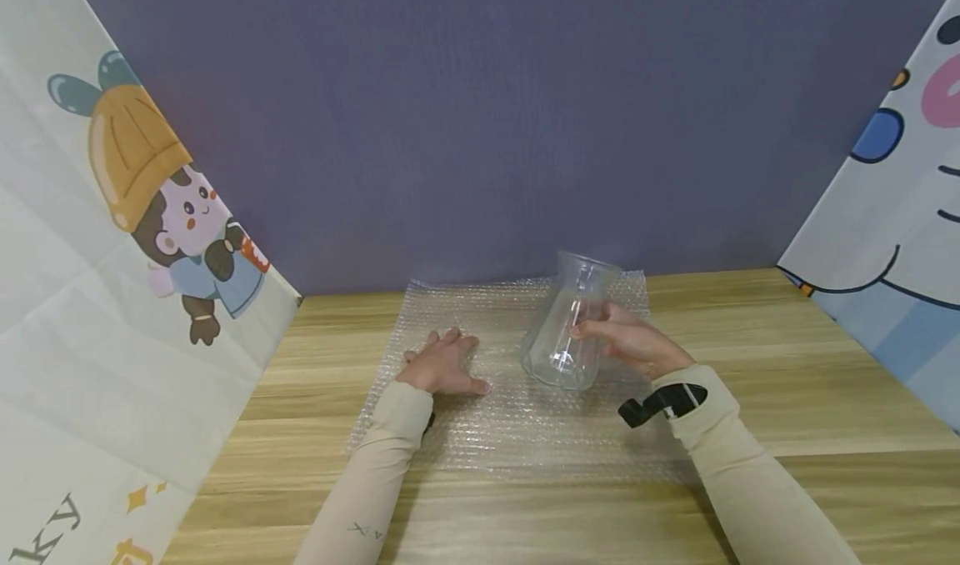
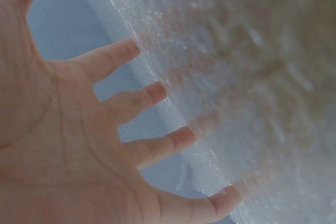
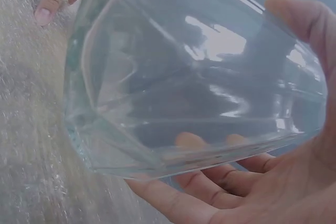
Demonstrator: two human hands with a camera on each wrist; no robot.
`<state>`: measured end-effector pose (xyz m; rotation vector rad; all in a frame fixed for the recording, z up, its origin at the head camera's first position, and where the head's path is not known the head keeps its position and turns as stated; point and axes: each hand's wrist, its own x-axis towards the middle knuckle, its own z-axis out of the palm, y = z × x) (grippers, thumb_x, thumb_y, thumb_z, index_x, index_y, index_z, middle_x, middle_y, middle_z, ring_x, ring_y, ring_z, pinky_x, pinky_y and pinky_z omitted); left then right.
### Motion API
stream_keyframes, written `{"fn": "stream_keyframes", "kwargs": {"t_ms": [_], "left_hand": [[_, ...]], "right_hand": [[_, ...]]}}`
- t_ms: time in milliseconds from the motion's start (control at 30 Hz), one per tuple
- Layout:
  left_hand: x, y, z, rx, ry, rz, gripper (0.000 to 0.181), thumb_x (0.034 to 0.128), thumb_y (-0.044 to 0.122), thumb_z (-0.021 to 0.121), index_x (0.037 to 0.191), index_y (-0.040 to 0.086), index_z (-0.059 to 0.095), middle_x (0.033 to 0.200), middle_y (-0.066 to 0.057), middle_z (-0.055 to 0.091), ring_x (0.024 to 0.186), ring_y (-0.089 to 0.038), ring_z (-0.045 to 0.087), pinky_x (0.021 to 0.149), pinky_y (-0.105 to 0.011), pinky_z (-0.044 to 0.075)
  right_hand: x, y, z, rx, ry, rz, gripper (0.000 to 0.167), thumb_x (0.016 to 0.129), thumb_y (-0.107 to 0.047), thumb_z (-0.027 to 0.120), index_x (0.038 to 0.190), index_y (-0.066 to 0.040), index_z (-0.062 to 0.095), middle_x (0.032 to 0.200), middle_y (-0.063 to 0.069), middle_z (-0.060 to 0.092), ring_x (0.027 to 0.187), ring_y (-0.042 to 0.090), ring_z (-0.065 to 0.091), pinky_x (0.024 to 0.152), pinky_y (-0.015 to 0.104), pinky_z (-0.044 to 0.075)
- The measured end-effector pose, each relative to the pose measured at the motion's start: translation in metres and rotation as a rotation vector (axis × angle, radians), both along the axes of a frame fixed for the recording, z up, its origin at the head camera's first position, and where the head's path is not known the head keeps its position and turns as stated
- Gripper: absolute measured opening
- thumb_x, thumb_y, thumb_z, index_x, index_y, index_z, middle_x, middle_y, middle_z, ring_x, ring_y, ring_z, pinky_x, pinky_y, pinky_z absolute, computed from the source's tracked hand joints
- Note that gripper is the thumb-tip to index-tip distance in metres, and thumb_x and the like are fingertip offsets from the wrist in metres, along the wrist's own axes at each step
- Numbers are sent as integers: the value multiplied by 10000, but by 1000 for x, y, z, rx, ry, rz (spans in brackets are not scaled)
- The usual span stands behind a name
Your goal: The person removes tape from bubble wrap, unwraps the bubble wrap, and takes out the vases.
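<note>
A clear glass vase with a faceted body and flared rim is held tilted by my right hand, above a sheet of bubble wrap on the table. In the right wrist view the thumb and fingers lie around the glass vase, its base toward the left. My left hand is spread on the left part of the bubble wrap in the head view. In the left wrist view its straight fingers touch the bubble wrap, with the fingertips against the edge of the sheet.
The wooden table extends on both sides of the bubble wrap. A dark purple-blue panel stands at its back edge. Cloths with cartoon prints hang at the left and right.
</note>
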<state>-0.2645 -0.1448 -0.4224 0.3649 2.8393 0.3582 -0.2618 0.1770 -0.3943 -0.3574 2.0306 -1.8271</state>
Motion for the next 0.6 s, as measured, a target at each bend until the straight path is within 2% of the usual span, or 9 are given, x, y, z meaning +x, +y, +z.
{"fn": "stream_keyframes", "kwargs": {"t_ms": [167, 333, 400, 467, 533, 600], "left_hand": [[0, 1, 0, -2, 4, -1, 949, 763, 635, 791, 1560, 268, 429, 1698, -122, 258, 1558, -479, 178, 1062, -886, 187], [0, 1, 0, 0, 2, 1, 949, 765, 631, 792, 1561, 266, 428, 1699, -123, 255, 1558, -479, 175, 1063, -887, 181], [0, 1, 0, 1, 2, 0, 951, 764, 631, 793, 1561, 263, 428, 1699, -125, 255, 1558, -480, 176, 1062, -888, 181], [0, 2, 0, 2, 2, 1, 952, 764, 631, 793, 1562, 263, 426, 1700, -125, 253, 1558, -480, 175, 1063, -887, 180], [0, 2, 0, 1, 1, 1, 952, 765, 633, 791, 1563, 263, 425, 1700, -124, 251, 1559, -480, 173, 1064, -887, 178], [0, 2, 0, 0, 0, 0, 951, 768, 634, 789, 1564, 265, 424, 1701, -123, 248, 1560, -479, 169, 1067, -885, 177]], "right_hand": [[0, 3, 1, 27, 3, -34, 732, 915, -170, 674, 1511, -4, 283, 1416, 134, 421, 1275, 274, 473, 1041, 435, 466], [0, 7, 4, 41, 24, -52, 662, 919, -166, 677, 1468, -2, 346, 1375, 116, 475, 1281, 281, 484, 1115, 552, 415], [-1, 8, 5, 52, 38, -62, 567, 920, -164, 675, 1398, -16, 410, 1312, 84, 508, 1241, 245, 507, 1101, 558, 423], [-2, 9, 5, 51, 53, -76, 443, 914, -153, 678, 1296, -57, 473, 1215, 41, 547, 1160, 199, 546, 1061, 525, 465], [-2, 11, 6, 52, 68, -89, 334, 913, -153, 687, 1193, -120, 507, 1116, -11, 576, 1074, 149, 572, 984, 443, 495], [-2, 12, 7, 56, 77, -101, 281, 912, -159, 698, 1131, -166, 523, 1056, -51, 592, 1017, 117, 583, 929, 390, 497]]}}
